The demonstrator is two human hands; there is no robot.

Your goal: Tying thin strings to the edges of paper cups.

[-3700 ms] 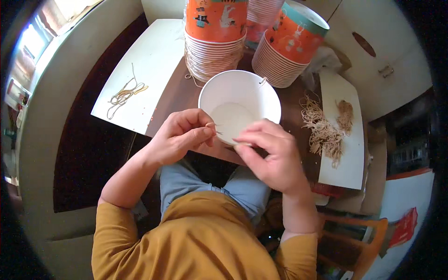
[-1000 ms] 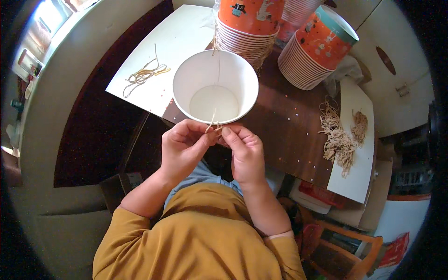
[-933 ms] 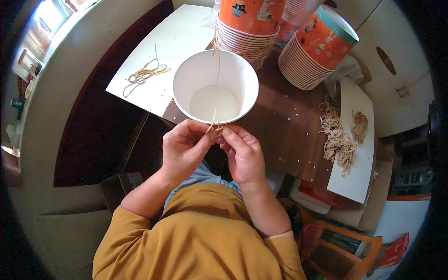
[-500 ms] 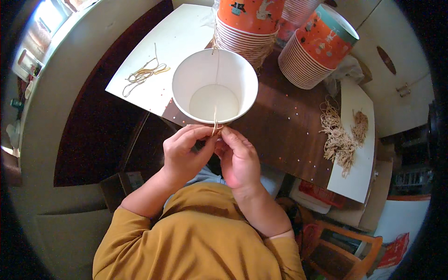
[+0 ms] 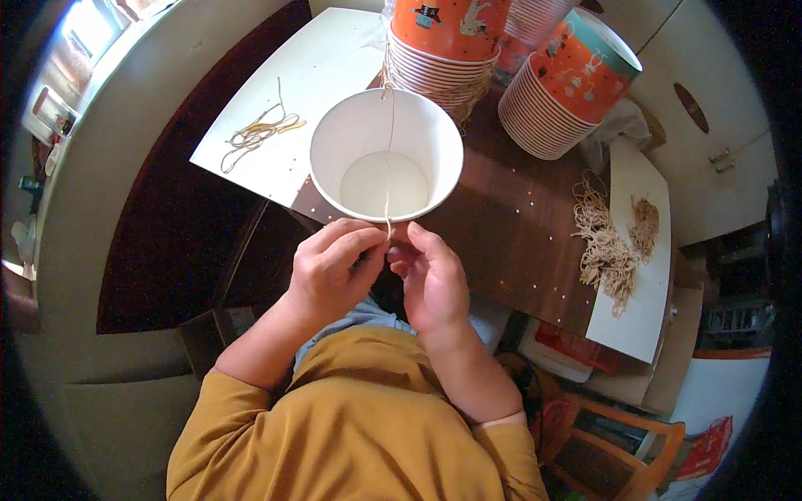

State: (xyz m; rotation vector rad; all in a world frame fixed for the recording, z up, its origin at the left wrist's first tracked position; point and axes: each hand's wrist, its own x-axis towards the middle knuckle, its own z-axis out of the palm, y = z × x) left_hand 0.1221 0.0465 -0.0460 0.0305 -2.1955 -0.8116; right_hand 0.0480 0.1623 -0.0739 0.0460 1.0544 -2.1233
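A white round paper bucket (image 5: 387, 188) stands at the table's near edge, its opening tilted toward me. Thin beige cord (image 5: 392, 125) is fastened at its far rim, runs across the opening and comes over the near rim. My left hand (image 5: 338, 263) pinches the cord just below that rim between thumb and fingertips. Close beside it, my right hand (image 5: 436, 280) has its fingers curled at the cord, with the thumb raised near the rim. Whatever the right fingertips hold is hidden.
Behind the bucket rises a stack of orange printed buckets (image 5: 447, 29) wound with cord; a second stack (image 5: 568, 83) leans right. Loose cords (image 5: 259, 132) lie on the white board at left. Tangled beige cord (image 5: 610, 242) lies at right. A wooden chair (image 5: 643, 468) is lower right.
The right thumb has lifted and moved slightly away from the left fingers. The cord now hangs straighter over the near rim. The bucket has shifted very slightly right.
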